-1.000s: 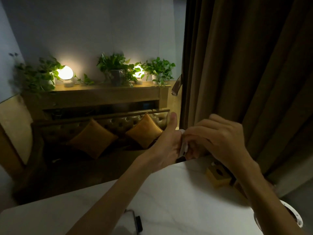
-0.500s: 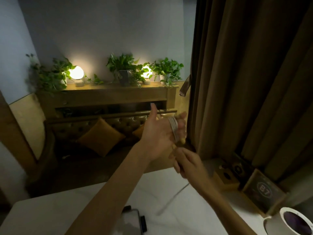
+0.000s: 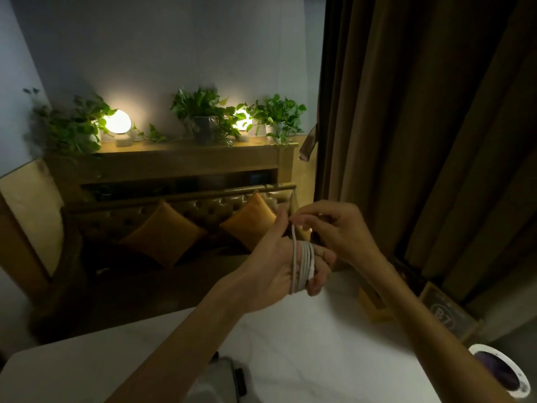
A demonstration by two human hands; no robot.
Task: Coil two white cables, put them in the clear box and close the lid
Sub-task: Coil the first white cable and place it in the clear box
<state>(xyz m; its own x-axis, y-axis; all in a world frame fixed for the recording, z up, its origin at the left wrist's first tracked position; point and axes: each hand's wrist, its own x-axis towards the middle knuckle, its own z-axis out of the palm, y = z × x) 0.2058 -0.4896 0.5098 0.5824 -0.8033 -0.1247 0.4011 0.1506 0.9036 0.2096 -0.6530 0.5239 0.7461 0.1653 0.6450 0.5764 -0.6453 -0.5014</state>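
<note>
I see the right hand [image 3: 334, 232] pinching the free end of the white cable [image 3: 303, 261] in its fingertips, just above the left hand [image 3: 273, 266], whose outstretched, loosely bent fingers grip nothing but carry the rest of the cable wound round them (the coil's far side is hidden). Both hang over the white table [image 3: 319, 359]; a pale object [image 3: 223, 379] at the bottom edge, half behind the left forearm [image 3: 180, 344], is too dim to identify, and a cup [image 3: 499, 373] is cut off lower right.
</note>
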